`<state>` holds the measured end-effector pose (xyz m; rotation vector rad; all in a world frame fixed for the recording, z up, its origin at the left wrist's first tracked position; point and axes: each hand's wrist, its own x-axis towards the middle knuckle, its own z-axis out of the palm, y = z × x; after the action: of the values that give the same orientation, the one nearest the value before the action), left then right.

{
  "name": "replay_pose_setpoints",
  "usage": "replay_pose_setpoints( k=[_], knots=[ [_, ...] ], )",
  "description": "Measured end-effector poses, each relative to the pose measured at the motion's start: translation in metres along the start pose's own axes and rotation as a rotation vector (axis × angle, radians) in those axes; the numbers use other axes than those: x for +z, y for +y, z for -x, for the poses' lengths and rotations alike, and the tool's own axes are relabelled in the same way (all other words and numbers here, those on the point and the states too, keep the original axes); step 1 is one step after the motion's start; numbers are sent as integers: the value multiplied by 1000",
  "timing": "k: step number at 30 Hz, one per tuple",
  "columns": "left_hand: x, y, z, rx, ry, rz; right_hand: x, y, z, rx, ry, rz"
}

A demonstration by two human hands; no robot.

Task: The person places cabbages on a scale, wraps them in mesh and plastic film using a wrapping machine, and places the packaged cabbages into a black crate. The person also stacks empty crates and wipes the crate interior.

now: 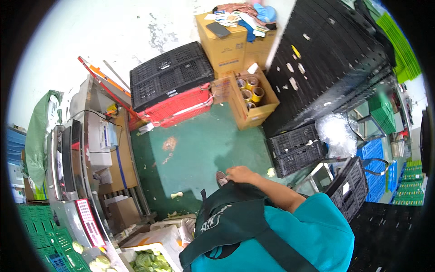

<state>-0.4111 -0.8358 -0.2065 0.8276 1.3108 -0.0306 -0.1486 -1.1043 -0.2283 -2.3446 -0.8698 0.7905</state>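
My right hand (pixel 240 174) is bare and hangs in front of the dark apron (pixel 234 210), above the green floor. Its fingers curl loosely, and whether they touch the apron cloth is unclear. My left hand (pixel 186 230), in a whitish glove, is low at my left side, partly hidden by the apron. It is next to a white foam box (pixel 169 253) of leafy green vegetables (pixel 149 261) and a pale covered box (pixel 154 236). Its fingertips are too indistinct to show a grip. One shoe (pixel 221 178) shows beyond my right hand.
A metal workbench (pixel 98 217) runs along the left, with pale cabbages (pixel 100 263) on its near end. Ahead are black folded crates (pixel 171 73) on red baskets (pixel 180 107) and a carton (pixel 256 117) of tape rolls. More black crates (pixel 297 148) stand right. Vegetable scraps dot the floor (pixel 197 146).
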Motion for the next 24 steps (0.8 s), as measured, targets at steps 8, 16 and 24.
replay_pose_setpoints(
  k=[8, 16, 24],
  knots=[
    [127, 147, -108, 71, -129, -326, -31, 110, -2, 492, 377, -355],
    [366, 216, -196, 129, -423, -848, 58, 86, 164, 1530, 886, -1133],
    [481, 108, -152, -3, -721, -1412, 145, 4, 179, 1533, 753, -1460]
  ],
)
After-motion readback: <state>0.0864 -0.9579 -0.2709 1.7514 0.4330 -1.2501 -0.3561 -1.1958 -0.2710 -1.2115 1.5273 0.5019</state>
